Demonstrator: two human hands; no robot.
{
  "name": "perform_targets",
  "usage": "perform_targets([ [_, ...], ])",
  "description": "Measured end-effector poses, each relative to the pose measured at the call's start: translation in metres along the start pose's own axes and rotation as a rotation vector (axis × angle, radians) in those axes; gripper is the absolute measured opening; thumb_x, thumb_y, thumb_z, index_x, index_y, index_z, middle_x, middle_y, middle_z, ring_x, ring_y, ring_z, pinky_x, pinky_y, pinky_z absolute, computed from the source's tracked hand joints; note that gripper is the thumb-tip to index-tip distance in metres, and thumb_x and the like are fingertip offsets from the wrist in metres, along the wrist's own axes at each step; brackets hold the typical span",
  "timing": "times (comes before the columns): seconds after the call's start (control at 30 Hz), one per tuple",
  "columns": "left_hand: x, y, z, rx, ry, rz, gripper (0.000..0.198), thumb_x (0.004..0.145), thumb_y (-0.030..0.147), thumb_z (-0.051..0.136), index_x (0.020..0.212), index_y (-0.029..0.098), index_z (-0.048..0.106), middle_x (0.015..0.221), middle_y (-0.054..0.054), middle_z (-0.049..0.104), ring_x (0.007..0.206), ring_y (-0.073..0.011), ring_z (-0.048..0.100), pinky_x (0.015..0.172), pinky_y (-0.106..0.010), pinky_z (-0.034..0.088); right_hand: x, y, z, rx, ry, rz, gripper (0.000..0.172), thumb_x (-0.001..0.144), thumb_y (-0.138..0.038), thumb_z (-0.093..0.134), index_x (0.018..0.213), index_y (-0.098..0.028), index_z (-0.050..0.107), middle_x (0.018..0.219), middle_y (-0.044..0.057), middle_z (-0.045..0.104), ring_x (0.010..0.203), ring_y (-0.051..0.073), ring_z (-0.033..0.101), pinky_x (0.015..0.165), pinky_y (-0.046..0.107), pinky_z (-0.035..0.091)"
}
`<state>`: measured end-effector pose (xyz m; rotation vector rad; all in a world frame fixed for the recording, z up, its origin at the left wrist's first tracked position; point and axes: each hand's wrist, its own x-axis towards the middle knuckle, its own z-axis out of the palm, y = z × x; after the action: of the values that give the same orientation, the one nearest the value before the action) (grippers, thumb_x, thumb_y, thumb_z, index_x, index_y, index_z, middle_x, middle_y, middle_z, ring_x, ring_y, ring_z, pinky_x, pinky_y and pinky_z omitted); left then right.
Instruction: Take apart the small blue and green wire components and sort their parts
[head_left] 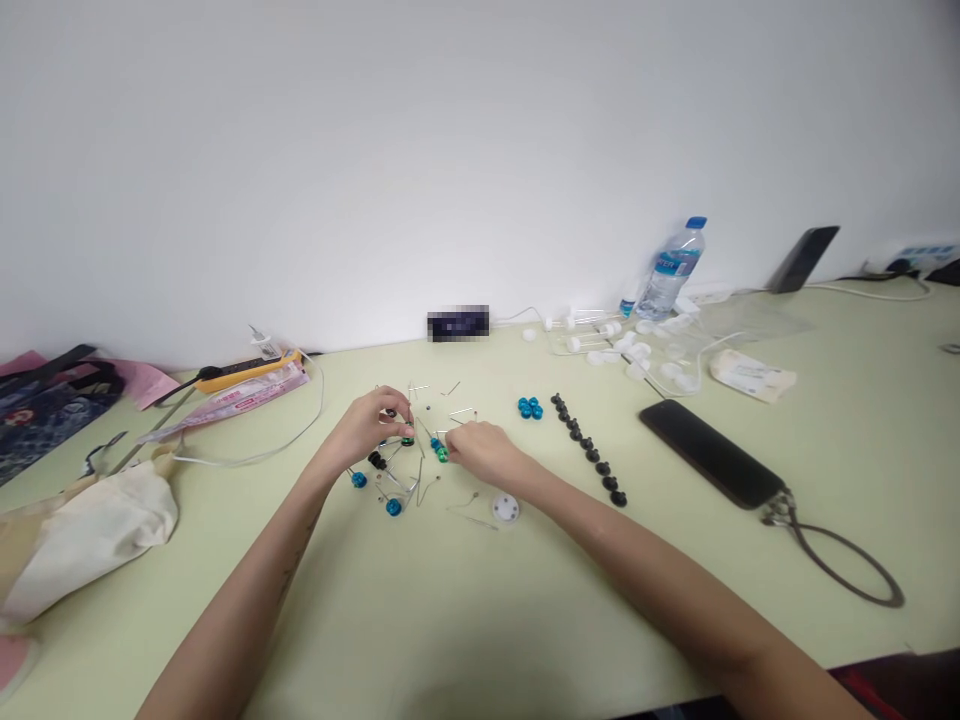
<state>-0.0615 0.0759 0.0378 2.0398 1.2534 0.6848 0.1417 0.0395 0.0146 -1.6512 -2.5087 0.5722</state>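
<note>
My left hand [369,425] is closed in a pinch around a small dark green and black round piece [407,439], too small to name. To its right my right hand [484,452] is closed, its fingertips beside a blue and green piece on a thin rod [438,449]; what it grips is hidden. Below my left hand are a black piece [376,460] and two blue round pieces, one to the left [358,480] and one nearer me [394,507]. Thin bent metal rods [420,482] lie among them. A white disc with holes [505,508] lies below my right hand.
Several blue pieces [530,408] sit in a cluster beside a slanting row of black knobs [589,450]. Farther right are a black phone [712,453] with a strap and a water bottle [673,268]. White parts [634,350] lie behind. A yellow power strip [247,371] and cloth bag [112,525] are left.
</note>
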Motion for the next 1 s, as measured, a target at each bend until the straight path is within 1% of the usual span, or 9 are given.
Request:
perform_targets([
  [0.07,-0.003,0.005,-0.001,-0.13,0.043,-0.013,0.022,0.068,0.036,0.07,0.069,0.017,0.061,0.088,-0.006,0.065,0.076,-0.0187,0.061,0.068,-0.031,0.049,-0.003,0.001,-0.008,0.068,0.04,-0.015,0.017,0.087,-0.019,0.05,0.079,-0.014,0.064,0.084,0.011,0.067,0.081,0.021,0.061,0.064,0.026,0.036],
  [0.17,-0.011,0.024,0.0,-0.349,0.179,0.011,0.02,0.07,0.031,0.071,0.072,0.015,0.058,0.08,-0.004,0.064,0.063,-0.0126,0.057,0.057,-0.026,0.045,-0.009,-0.004,-0.022,0.254,0.128,-0.058,0.037,0.098,-0.031,0.029,0.09,-0.017,0.063,0.083,0.007,0.066,0.073,0.014,0.058,0.062,0.023,0.037],
  [0.3,-0.031,0.059,0.011,-0.607,0.32,0.119,0.02,0.069,0.025,0.074,0.078,0.017,0.058,0.082,0.0,0.061,0.061,-0.0102,0.057,0.057,-0.024,0.048,-0.021,-0.023,-0.034,1.072,-0.051,-0.082,0.064,0.093,-0.06,0.017,0.079,-0.013,0.059,0.066,0.004,0.057,0.047,0.008,0.041,0.045,0.02,0.029],
  [0.37,-0.041,0.075,0.016,-0.625,0.293,0.116,0.021,0.068,0.024,0.075,0.082,0.019,0.06,0.085,-0.001,0.062,0.07,-0.0137,0.061,0.061,-0.026,0.052,-0.029,-0.032,-0.038,1.371,-0.147,-0.075,0.059,0.089,-0.065,0.027,0.072,-0.015,0.054,0.06,0.001,0.05,0.044,0.007,0.032,0.042,0.02,0.021],
  [0.43,-0.048,0.085,0.018,-0.551,0.304,0.131,0.018,0.069,0.024,0.075,0.084,0.019,0.065,0.084,-0.002,0.063,0.076,-0.0164,0.062,0.063,-0.026,0.053,-0.036,-0.037,-0.04,1.494,-0.114,-0.112,0.048,0.089,-0.059,0.038,0.069,-0.017,0.047,0.056,-0.004,0.039,0.044,0.006,0.025,0.042,0.021,0.015],
  [0.53,-0.054,0.091,0.017,-0.401,0.341,0.195,0.011,0.069,0.023,0.075,0.079,0.02,0.07,0.083,-0.003,0.064,0.078,-0.0176,0.061,0.065,-0.027,0.053,-0.041,-0.039,-0.04,1.501,-0.011,-0.185,0.041,0.09,-0.049,0.045,0.063,-0.019,0.037,0.057,-0.007,0.021,0.047,0.007,0.018,0.044,0.023,0.01],
  [0.7,-0.051,0.087,0.016,-0.424,0.382,0.233,0.008,0.069,0.02,0.075,0.076,0.02,0.072,0.077,-0.002,0.063,0.07,-0.0152,0.06,0.06,-0.026,0.053,-0.039,-0.041,-0.033,1.355,0.194,-0.259,0.048,0.094,-0.051,0.034,0.058,-0.021,0.023,0.057,-0.006,0.015,0.05,0.009,0.018,0.047,0.025,0.014],
  [0.87,-0.04,0.071,0.016,-0.762,0.278,0.136,0.005,0.069,0.018,0.076,0.072,0.018,0.072,0.067,0.001,0.063,0.053,-0.008,0.055,0.054,-0.022,0.049,-0.044,-0.041,-0.036,0.933,0.443,-0.27,0.043,0.096,-0.048,0.033,0.063,-0.019,0.038,0.061,-0.003,0.032,0.058,0.011,0.031,0.054,0.024,0.025],
  [1.0,-0.035,0.062,0.015,-0.896,0.252,0.003,0.009,0.066,0.021,0.078,0.072,0.017,0.072,0.07,0.001,0.066,0.053,-0.0068,0.059,0.056,-0.019,0.051,-0.045,-0.032,-0.045,0.88,0.335,-0.329,0.024,0.089,-0.045,0.05,0.088,-0.021,0.048,0.08,-0.001,0.05,0.068,0.011,0.046,0.059,0.022,0.036],
])
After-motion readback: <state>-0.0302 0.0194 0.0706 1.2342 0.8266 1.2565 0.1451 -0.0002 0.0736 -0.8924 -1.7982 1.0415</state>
